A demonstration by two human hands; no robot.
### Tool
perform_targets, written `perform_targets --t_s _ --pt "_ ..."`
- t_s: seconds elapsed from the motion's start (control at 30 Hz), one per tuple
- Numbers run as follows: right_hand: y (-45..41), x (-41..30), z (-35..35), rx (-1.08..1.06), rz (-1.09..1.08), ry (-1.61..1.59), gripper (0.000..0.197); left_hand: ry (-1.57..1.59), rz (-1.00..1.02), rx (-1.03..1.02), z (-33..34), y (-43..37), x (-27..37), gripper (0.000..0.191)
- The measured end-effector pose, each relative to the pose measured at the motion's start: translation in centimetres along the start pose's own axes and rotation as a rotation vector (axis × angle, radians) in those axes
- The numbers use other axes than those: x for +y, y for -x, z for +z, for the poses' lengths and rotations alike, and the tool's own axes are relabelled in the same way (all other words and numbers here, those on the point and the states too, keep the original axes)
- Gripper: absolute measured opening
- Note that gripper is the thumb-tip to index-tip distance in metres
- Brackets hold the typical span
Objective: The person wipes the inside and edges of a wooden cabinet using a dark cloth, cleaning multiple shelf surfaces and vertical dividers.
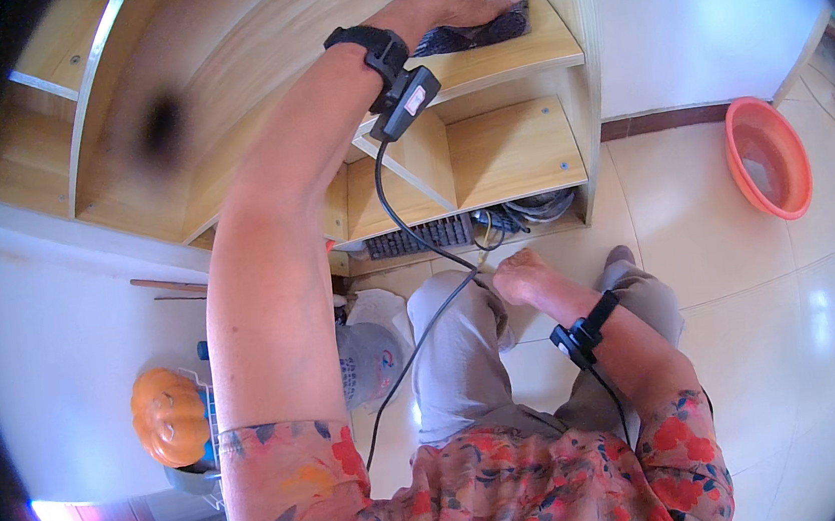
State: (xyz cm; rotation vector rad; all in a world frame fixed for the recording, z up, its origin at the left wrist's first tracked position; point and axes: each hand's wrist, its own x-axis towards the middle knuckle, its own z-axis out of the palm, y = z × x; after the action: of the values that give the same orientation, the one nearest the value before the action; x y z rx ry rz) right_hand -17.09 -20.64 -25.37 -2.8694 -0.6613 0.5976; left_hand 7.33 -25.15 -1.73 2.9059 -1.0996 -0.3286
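My left hand is stretched far forward onto the upper board of a light wood-grain shelf unit. Under its palm and fingers it holds a bunched dark grey cloth against that board, near the right side panel. Lower down, my right hand is curled into a loose fist by my knee, in front of the unit's base. Nothing shows in it, though its inner side is turned away. Each wrist wears a black strap with a small cabled device.
A coral plastic basin with some liquid stands on the tiled floor at right. Beneath the lowest compartment lie a dark bristly mat and footwear-like items. A large water bottle and an orange pumpkin on a rack are at left.
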Motion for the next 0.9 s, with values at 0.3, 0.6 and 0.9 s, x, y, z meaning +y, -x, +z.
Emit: perform_targets --t_s 0.3,0.6,0.9 --pt "-2.3 -0.4 0.3 -0.057 0.018 -0.036 0.022 -0.138 0.256 0.282 3.5 1.3 1.3 0.084" --pt "-6.3 -1.1 3.8 -0.267 0.01 0.06 0.021 -0.153 0.313 0.45 4.6 9.6 -0.8 0.081" --pt "-4.7 -2.9 1.8 -0.272 -0.049 0.028 0.02 -0.141 0.055 0.564 5.3 20.4 -19.9 0.075"
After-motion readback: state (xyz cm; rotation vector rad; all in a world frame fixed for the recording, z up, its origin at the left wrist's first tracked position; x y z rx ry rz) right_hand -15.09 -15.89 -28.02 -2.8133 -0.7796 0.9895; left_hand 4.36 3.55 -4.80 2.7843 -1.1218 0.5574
